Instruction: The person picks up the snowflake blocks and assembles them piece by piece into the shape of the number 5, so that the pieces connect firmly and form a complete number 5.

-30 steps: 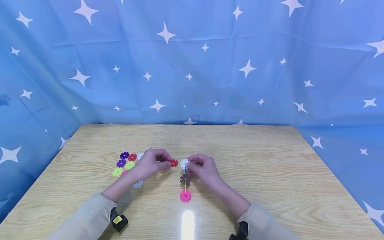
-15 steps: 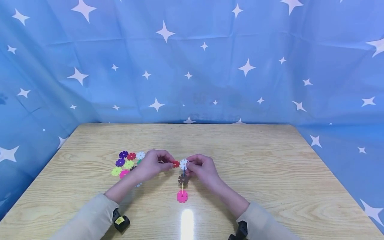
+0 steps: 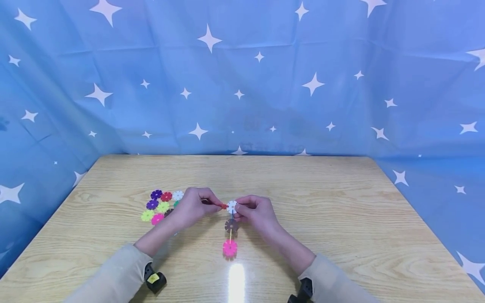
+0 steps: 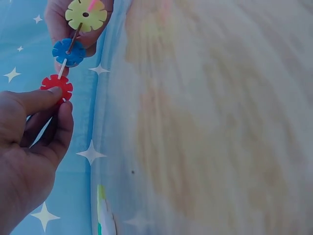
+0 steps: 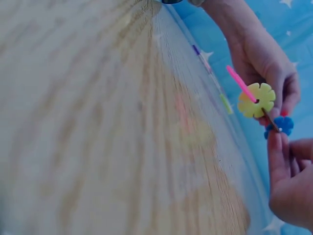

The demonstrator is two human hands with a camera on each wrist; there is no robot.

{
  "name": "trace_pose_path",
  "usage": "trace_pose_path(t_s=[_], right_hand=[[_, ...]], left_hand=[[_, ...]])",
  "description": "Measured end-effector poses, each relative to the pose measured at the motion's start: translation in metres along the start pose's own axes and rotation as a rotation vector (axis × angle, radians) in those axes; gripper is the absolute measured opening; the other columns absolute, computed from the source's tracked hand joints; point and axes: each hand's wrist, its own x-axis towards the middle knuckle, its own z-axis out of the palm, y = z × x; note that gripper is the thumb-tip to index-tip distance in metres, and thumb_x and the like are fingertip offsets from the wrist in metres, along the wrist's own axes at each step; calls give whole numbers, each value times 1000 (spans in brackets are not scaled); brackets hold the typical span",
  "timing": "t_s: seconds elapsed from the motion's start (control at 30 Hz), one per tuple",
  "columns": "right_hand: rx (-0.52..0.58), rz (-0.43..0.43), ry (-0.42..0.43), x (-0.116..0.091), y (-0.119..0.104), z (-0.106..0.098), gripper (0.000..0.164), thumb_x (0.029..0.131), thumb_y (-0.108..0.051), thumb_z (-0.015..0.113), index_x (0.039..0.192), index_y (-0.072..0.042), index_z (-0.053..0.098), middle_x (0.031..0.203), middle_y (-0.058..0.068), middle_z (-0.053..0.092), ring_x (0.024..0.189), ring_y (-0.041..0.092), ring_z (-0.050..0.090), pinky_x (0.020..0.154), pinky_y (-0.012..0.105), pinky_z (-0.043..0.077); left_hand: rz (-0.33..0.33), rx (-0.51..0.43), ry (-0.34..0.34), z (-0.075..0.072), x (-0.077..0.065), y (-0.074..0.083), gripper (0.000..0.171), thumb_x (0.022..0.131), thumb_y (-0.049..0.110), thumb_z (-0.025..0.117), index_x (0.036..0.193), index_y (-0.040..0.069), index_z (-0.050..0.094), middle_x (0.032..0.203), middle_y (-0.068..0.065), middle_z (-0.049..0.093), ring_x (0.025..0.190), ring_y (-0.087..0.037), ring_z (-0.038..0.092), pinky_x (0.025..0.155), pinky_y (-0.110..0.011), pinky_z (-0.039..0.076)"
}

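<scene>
Disc chain extends from the white disc, its far end, toward the person; the white disc is the reference for all positions. Well left of the white disc, loose notched discs lie grouped on the table. Just left of it is the left hand: forearm slanted in from the near left, thumb and fingertips pinching the red disc. The red disc meets the left edge of the white disc. From the white disc toward the person, the order is blue disc, brown disc, yellow disc, pink disc. Right of the white disc, the right hand mirrors the left, forearm angled in from the near right, thumb on the white disc's face, gripping it.

Head view: white, brown and pink discs present their faces; blue and yellow appear as thin strips. Left wrist view: red, blue and yellow faces are visible; white and brown stand edge-on. Right wrist view: the pink disc projects edge-on from the yellow disc; the red disc is mostly hidden.
</scene>
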Motion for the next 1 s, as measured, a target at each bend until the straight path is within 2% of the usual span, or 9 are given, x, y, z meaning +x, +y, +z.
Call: trace_pose_path(t_s=[0.1,0.33,0.7,1.0], right_hand=[[5,-10,-5,-3,-2,1,17,95,6,65,111,12,67,96,18,68,79,17,70,78,32,61],[-5,-29,12,-4,-4,4,16,94,7,67,108,13,68,92,18,69,75,17,70,76,33,62],[-3,-6,11,0,0,6,18,94,7,65,111,14,67,93,17,68,76,16,70,77,32,61],[-62,-50,41,-2,-1,4,23,94,3,68,115,10,68,97,15,70,81,19,70,79,34,61]], left_hand=[[4,12,14,1,0,2,14,84,-4,80,86,10,79,83,2,73,76,-14,69,70,-27,59],[65,47,34,2,-2,6,14,82,-6,81,83,8,79,78,2,72,70,-12,67,64,-27,58],[72,62,33,4,-2,1,14,82,-6,80,85,8,79,80,2,72,74,-12,67,68,-26,59],[55,45,26,2,-2,3,14,85,-4,79,91,9,81,84,3,71,78,-14,67,70,-26,59]])
